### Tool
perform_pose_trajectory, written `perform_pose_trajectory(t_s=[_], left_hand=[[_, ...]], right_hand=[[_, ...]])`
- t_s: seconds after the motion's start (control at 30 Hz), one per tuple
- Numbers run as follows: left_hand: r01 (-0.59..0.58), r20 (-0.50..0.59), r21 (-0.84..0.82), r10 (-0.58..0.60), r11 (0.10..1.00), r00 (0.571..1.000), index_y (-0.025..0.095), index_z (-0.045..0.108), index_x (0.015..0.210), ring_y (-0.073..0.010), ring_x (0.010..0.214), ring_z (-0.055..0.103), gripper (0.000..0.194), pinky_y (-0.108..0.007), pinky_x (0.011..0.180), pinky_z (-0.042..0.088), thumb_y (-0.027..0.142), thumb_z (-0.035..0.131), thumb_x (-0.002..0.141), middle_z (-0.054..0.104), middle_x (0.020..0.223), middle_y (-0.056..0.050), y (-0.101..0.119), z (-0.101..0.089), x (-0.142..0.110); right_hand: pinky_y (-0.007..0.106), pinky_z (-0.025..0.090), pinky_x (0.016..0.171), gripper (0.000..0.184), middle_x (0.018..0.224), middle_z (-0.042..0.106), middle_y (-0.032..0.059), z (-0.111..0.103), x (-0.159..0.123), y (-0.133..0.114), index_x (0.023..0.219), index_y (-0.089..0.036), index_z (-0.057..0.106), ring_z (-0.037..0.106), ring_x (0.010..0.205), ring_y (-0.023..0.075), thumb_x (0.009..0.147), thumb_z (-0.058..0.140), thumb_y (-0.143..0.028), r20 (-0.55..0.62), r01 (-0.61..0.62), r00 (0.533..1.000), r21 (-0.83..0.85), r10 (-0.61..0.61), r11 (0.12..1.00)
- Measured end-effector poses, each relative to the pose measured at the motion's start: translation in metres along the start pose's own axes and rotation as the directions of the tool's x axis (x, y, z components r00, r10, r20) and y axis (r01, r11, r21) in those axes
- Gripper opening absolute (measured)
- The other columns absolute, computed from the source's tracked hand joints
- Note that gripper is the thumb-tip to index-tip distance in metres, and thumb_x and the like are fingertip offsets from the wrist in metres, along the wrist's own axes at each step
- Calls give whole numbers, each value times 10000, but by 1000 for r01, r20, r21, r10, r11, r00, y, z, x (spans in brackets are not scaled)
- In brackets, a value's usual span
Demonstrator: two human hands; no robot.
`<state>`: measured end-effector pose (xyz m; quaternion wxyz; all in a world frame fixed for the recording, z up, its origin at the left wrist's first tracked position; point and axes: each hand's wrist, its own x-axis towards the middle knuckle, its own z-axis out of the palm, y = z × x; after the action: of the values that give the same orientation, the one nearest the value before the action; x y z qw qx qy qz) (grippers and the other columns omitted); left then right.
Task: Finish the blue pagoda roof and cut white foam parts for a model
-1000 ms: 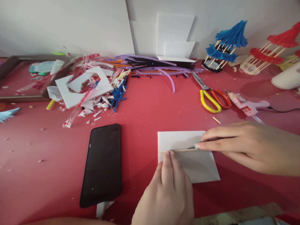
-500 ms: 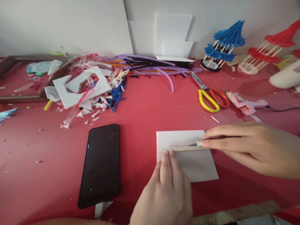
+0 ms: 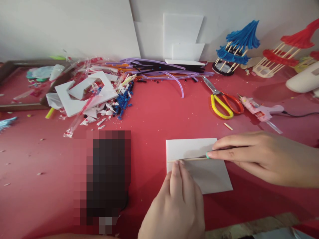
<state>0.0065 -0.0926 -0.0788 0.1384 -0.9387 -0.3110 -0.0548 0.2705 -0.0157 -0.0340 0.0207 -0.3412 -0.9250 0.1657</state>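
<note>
On red tabletop [image 3: 154, 113]: white foam sheet [image 3: 191, 147], flat; thin wooden stick [image 3: 195, 159] across it, pressed by left hand's [image 3: 174, 205] fingertips; right hand [image 3: 264, 159] gripping slim blade [image 3: 199, 156] along stick.

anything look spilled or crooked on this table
Scraps spill untidily across the table, back left. The tops of the blue model and red model lean right, maybe by design. The dark shape, front left, is pixelated, so I can't judge it.
</note>
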Motion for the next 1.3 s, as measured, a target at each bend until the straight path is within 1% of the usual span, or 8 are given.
perform_pose_trajectory(t_s=[0.2,0.37,0.5,0.67,0.83,1.1,1.2,1.3], left_hand=[[7,8,8,-7,1000,1000,27,623,1156,-319,1074,699,347,-333,837,614,128,386,924,710,1182,-202,1,-1,-1],[11,4,7,-11,1000,1000,27,623,1148,-321,1077,698,344,-334,843,610,132,384,923,713,1178,-199,0,-1,-1],[14,7,1,-14,1000,1000,22,621,1152,-323,1074,699,349,-336,839,609,135,378,929,711,1181,-202,0,-1,0],[15,0,3,-15,1000,1000,18,617,1151,-321,1069,700,350,-335,840,605,134,363,940,713,1174,-202,0,-2,0],[15,5,5,-15,1000,1000,20,621,1147,-322,1069,701,349,-335,841,609,117,366,930,716,1166,-202,0,-1,1],[19,-1,-5,-19,1000,1000,19,631,1132,-325,1063,703,339,-331,827,619,135,382,933,714,1163,-214,0,-1,1],[20,-1,-6,-20,1000,1000,20,635,1126,-326,1059,705,339,-332,824,619,143,382,937,717,1158,-211,0,-2,1],[30,-7,-10,-30,999,1000,23,637,1129,-327,1064,703,341,-338,834,615,155,386,941,720,1154,-206,0,-1,1]], right_hand=[[230,613,801,510,1239,704,-76,2,-4,5,1320,-373,616,722,1010,132,942,397,-110,-5,39,999,-7,-39,999],[274,618,828,561,1241,705,-67,3,-9,7,1318,-360,623,733,971,154,888,414,-68,-26,69,997,-71,-71,995],[292,628,787,588,1229,712,-62,3,-14,8,1319,-365,627,742,946,175,865,412,-60,-43,78,996,-122,-84,989],[282,627,823,587,1280,679,-96,2,-19,11,1353,-397,584,730,994,158,883,417,-86,-16,64,998,-172,-68,983],[251,632,770,567,1268,684,-101,0,-21,14,1351,-407,576,732,985,139,899,414,-104,-11,79,996,-195,-83,978],[294,648,728,553,1279,665,-144,-2,-29,19,1372,-458,526,737,965,139,923,414,-156,1,76,997,-261,-78,962],[267,638,680,521,1263,673,-137,-4,-33,23,1365,-456,526,743,913,121,944,400,-176,12,89,996,-270,-89,959],[269,623,676,486,1242,682,-104,-8,-37,25,1328,-444,549,739,903,127,946,397,-184,17,109,994,-295,-109,949]])
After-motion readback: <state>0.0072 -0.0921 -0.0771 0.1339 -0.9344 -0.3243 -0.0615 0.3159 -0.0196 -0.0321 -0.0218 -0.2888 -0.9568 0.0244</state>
